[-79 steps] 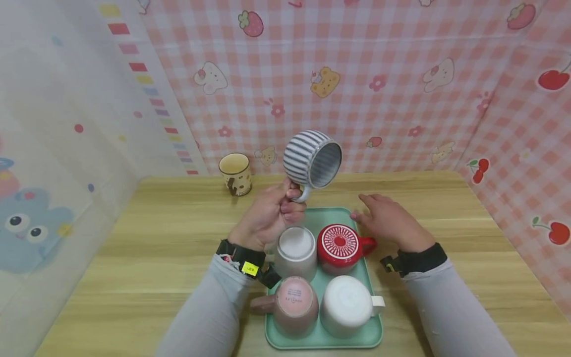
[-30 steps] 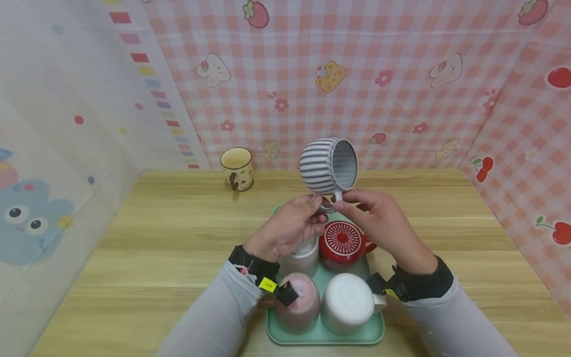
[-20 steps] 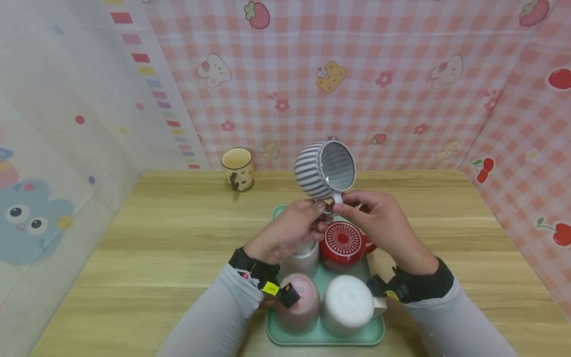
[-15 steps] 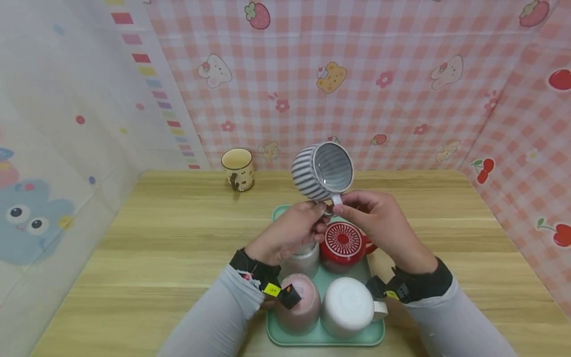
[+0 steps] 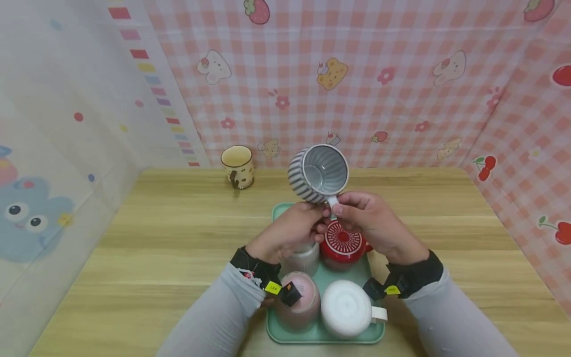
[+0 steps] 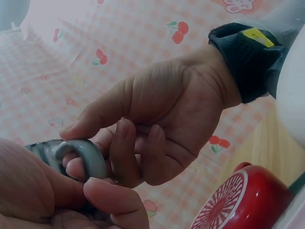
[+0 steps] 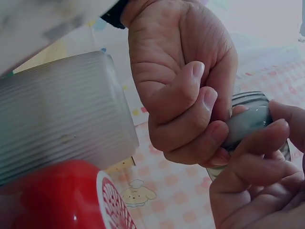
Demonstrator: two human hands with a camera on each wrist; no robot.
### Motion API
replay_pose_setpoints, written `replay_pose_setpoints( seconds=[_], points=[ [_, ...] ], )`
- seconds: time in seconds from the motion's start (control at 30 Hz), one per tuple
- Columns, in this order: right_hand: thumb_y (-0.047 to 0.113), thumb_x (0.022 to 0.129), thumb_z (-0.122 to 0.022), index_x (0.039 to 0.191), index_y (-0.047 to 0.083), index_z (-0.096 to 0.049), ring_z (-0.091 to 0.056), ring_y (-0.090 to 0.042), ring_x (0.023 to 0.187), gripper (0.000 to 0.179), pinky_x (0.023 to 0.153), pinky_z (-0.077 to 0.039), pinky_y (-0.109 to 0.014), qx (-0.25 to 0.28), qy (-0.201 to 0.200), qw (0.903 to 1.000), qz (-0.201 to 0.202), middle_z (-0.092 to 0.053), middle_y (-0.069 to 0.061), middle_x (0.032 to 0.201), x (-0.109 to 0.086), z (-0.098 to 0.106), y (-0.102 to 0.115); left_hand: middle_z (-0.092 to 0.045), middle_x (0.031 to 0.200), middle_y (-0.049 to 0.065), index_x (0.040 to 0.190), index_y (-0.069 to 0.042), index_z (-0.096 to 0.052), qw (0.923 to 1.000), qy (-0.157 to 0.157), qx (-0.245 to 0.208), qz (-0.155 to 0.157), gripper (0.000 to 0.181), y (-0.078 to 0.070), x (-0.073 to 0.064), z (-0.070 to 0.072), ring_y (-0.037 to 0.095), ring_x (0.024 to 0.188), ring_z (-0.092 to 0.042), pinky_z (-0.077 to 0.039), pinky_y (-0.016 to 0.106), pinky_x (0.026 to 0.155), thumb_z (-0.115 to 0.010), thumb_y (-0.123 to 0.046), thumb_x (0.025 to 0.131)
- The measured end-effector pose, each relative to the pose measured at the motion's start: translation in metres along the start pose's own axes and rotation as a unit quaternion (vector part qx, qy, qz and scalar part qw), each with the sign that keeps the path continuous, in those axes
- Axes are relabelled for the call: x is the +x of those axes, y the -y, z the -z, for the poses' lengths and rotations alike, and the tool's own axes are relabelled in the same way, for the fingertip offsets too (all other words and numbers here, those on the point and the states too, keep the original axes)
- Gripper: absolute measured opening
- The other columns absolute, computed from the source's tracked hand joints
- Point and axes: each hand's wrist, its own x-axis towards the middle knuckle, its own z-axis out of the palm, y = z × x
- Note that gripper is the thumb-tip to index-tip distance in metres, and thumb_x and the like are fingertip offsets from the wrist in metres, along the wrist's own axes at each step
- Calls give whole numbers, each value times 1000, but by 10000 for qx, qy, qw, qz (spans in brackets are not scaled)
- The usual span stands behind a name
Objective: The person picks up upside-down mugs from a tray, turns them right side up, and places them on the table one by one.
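A grey-and-white striped mug (image 5: 298, 176) hangs over the far end of a green tray (image 5: 325, 341), its mouth tilted up toward the head camera. My left hand (image 5: 290, 228) holds it from the left; in the left wrist view a finger of that hand goes through the handle (image 6: 96, 162), with the thumb against the mug. From the other side my right hand (image 5: 379, 220) pinches the same handle between thumb and fingers. Just below the hands, an upside-down red mug (image 5: 343, 242) and a ribbed whitish mug (image 7: 66, 109) stand on the tray, the latter partly hidden by my left hand.
Nearer me on the tray are an upside-down pink mug (image 5: 296, 317) and white mug (image 5: 345, 307). An upright yellow mug (image 5: 241, 173) stands at the back left of the wooden table (image 5: 178, 238). Patterned cloth walls (image 5: 357, 109) enclose the table.
My right hand has come in from the right and taken hold of the striped mug's handle. The mug's mouth has turned from facing right to facing up toward the head camera.
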Motion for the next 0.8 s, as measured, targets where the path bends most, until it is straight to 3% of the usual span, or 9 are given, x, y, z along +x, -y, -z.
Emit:
replay_pose_setpoints(
  seconds=[0.13,0.37,0.53,0.8],
  points=[
    [6,105,-57,97,13,-71,-50,-6,64,18,58,-41,-23,279,192,9992,189,-60,7,75,1,0,-2,-44,85,0,94,-9,-45,10000,29,51,-18,23,0,0,0,10,68,-40,-39,18,59,-35,-16,114],
    [8,106,-56,100,10,-71,-52,-4,66,16,60,-44,-17,758,301,9964,217,-72,5,88,1,-2,-1,-46,90,1,99,-8,-49,9998,24,-83,181,22,-1,0,0,9,71,-41,-39,17,60,-33,-15,114],
    [9,107,-55,100,10,-71,-56,-3,67,17,62,-49,-16,843,330,9957,185,-73,5,88,1,-3,2,-48,91,1,103,-8,-52,9996,-64,-22,277,22,-4,-2,2,9,72,-42,-40,17,60,-35,-16,113],
    [9,110,-48,100,11,-73,-55,-3,65,27,61,-47,-17,1065,536,9915,517,-72,6,84,0,2,5,-52,82,-1,110,-3,-62,9965,-108,823,-62,27,-9,-6,5,9,68,-46,-40,18,59,-44,-22,112]
  ],
)
